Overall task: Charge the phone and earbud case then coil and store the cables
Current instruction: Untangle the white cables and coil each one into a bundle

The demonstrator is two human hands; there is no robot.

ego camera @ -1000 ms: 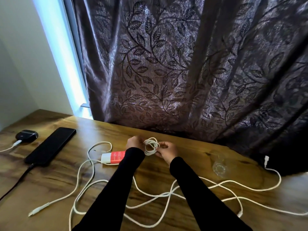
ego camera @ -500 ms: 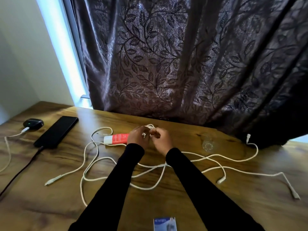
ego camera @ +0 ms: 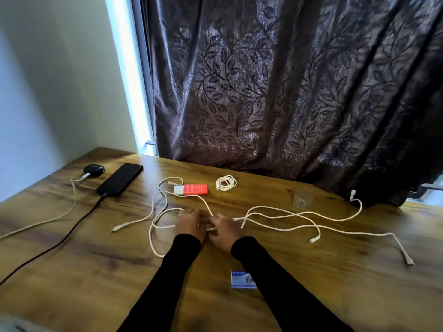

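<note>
A black phone (ego camera: pixel 119 179) lies at the far left with a black cable (ego camera: pixel 60 240) plugged in. Beside it, a black earbud case (ego camera: pixel 93 169) has a white cable (ego camera: pixel 72 202) attached. A coiled white cable (ego camera: pixel 226 182) rests alone near the curtain. Several loose white cables (ego camera: pixel 282 218) sprawl across the wooden table (ego camera: pixel 96 271). My left hand (ego camera: pixel 190 224) lies on one of them with its fingers pointing forward. My right hand (ego camera: pixel 224 227), right beside it, has its fingers curled round the same strand.
A red and white tube (ego camera: pixel 191 189) lies left of the coil. A clear glass (ego camera: pixel 302 198) stands at the back right. A small blue box (ego camera: pixel 243 280) sits near my right sleeve. A dark patterned curtain (ego camera: pixel 275 92) hangs behind the table.
Both hands let go of the coiled cable, which now lies near the curtain, and pulled back toward me onto a loose white cable.
</note>
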